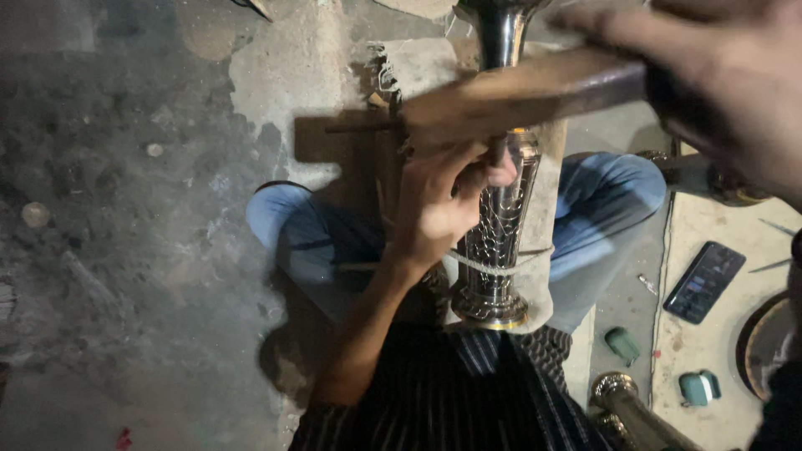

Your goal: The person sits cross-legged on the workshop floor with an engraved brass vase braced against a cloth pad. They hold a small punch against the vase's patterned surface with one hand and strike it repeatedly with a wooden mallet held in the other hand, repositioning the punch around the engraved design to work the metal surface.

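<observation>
An engraved, shiny metal vase lies lengthwise across my crossed legs on a beige cloth, tied on with a cord. My left hand presses a small dark chisel against the vase's side. My right hand, blurred and close to the camera at the top right, grips a hammer by its wooden handle. The handle stretches left over the vase. The hammer's head is hard to make out.
I sit on a rough, stained concrete floor. A dark phone lies on a pale mat at the right, with two small green objects, a second brass vase and a round metal plate nearby.
</observation>
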Demonstrator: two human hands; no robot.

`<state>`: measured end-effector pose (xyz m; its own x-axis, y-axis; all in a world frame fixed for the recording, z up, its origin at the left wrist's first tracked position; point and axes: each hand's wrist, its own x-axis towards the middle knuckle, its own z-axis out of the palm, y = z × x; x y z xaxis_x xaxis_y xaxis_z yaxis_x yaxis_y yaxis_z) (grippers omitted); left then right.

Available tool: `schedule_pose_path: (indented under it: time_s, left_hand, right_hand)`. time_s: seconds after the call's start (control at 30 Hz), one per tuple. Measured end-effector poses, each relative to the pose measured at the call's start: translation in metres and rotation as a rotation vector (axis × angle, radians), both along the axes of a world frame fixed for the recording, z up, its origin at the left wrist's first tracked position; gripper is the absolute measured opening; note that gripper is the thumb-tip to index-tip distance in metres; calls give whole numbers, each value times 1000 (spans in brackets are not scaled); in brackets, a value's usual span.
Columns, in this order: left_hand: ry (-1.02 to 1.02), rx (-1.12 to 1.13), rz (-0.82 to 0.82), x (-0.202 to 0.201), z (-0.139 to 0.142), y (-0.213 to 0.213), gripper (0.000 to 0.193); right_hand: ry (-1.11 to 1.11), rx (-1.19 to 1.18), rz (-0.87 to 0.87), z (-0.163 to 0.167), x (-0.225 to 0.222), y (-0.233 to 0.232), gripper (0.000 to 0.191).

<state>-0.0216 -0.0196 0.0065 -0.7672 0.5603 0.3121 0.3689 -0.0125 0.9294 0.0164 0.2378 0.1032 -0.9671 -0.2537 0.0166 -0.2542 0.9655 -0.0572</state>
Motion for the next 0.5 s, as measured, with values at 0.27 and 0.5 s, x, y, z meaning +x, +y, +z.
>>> schedule_pose_path:
  time_s: [0.27, 0.5]
  left_hand:
    - [-114, 158, 245, 30, -16, 6, 13]
    - [-281, 332, 302, 40, -27, 11, 11]
  right_hand:
    - [71, 244, 235, 47, -30, -44, 73]
    - [104, 427, 301, 11, -27, -33, 67]
